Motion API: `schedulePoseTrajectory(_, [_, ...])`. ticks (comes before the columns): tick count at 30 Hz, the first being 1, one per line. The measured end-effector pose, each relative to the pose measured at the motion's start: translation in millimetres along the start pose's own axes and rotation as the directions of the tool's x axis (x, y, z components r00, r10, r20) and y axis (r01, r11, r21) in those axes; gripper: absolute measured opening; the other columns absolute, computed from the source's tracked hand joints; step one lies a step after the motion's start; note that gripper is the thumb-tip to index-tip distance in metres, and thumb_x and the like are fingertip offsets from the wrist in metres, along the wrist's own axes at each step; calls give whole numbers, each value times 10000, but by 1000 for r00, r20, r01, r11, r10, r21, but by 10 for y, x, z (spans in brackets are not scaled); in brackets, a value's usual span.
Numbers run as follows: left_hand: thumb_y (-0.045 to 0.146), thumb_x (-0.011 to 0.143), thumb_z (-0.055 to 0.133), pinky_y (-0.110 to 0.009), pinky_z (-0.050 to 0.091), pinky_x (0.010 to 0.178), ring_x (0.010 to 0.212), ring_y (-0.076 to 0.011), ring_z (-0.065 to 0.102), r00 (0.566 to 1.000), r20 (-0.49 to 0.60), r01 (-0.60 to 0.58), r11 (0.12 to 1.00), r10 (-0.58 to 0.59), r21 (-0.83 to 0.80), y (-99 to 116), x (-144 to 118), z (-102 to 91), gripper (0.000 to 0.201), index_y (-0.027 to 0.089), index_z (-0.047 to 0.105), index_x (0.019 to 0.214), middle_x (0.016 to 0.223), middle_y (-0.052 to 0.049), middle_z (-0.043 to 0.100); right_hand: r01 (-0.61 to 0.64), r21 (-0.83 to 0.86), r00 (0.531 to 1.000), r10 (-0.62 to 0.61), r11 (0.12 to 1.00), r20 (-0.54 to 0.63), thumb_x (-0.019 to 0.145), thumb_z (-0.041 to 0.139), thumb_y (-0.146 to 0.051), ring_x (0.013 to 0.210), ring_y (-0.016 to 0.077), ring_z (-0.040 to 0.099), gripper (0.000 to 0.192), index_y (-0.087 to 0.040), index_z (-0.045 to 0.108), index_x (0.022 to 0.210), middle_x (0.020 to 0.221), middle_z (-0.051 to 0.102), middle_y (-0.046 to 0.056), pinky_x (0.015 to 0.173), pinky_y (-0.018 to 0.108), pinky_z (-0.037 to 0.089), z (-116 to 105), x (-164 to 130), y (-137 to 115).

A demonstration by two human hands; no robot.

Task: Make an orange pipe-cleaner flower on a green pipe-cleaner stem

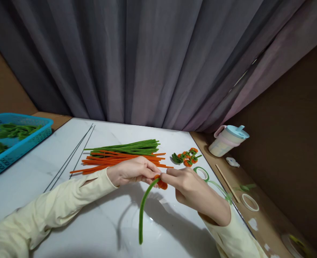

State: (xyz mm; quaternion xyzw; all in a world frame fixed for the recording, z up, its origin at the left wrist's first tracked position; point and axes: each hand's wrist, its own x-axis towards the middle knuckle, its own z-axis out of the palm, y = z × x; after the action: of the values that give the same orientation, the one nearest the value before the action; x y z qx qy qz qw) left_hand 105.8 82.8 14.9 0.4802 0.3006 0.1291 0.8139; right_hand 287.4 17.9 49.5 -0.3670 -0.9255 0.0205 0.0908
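Note:
My left hand (133,171) and my right hand (187,186) meet above the white table (67,200), fingertips pinched together. Between them sits a small orange pipe-cleaner coil (161,183), and a green pipe cleaner (143,209) curves down from it toward me. Both hands grip this piece. Just behind my hands lie a bundle of orange pipe cleaners (115,159) and a bundle of green pipe cleaners (128,146). A small heap of finished orange-and-green pieces (187,157) rests to the right of the bundles.
A blue plastic basket (26,141) with green pieces stands at the far left. Thin metal wires (72,156) lie left of the bundles. Green tape roll (201,173), white tape ring (250,201), wooden stick (227,182) and a lidded cup (228,139) sit at the right. Grey curtain behind.

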Motion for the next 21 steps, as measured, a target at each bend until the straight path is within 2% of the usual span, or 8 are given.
schedulePoseTrajectory(6, [89,609,659,-182,466,615,561,-81,588,999,22,-24,999,23,33,-55,69,-93,76,119,692,671,617,-7,674,-57,124,998,53,991,34,568,342,62,518,98,338,352,-171,468,800,670,476,-16,497,209,229,35,-10,11])
schedulePoseTrajectory(9, [105,623,645,-199,489,604,535,-100,606,999,39,5,984,-12,176,-72,29,-134,65,118,693,664,585,-18,677,-138,160,987,122,978,106,596,368,51,490,96,316,348,-173,443,852,644,467,-32,479,203,212,83,-35,-90])
schedulePoseTrajectory(11, [117,632,632,-210,502,592,525,-113,619,999,38,22,966,-33,259,-99,-43,-147,78,121,698,674,540,-12,664,-176,176,979,153,968,136,627,378,42,485,100,322,335,-176,424,878,633,462,-37,479,199,214,132,-58,-200])
schedulePoseTrajectory(14, [117,624,624,-212,510,588,541,-126,635,998,29,41,957,-51,289,-193,-184,-139,72,125,694,642,502,-6,648,-189,237,979,165,953,119,683,368,20,483,108,334,301,-181,397,905,623,447,-40,487,195,235,240,-93,-375])
schedulePoseTrajectory(18, [98,608,634,-208,513,622,566,-122,640,998,-16,64,958,-62,279,-376,-405,-77,73,140,686,637,521,8,658,-141,362,990,127,921,61,716,350,2,516,107,369,269,-188,383,903,664,465,-28,507,189,268,417,-139,-570])
schedulePoseTrajectory(21, [145,672,659,-225,514,650,594,-131,642,996,-15,87,948,-86,307,-394,-658,-15,49,133,693,706,549,7,661,-111,437,994,101,893,47,710,361,-12,502,98,343,235,-193,386,858,634,441,-43,498,184,268,502,-203,-693])
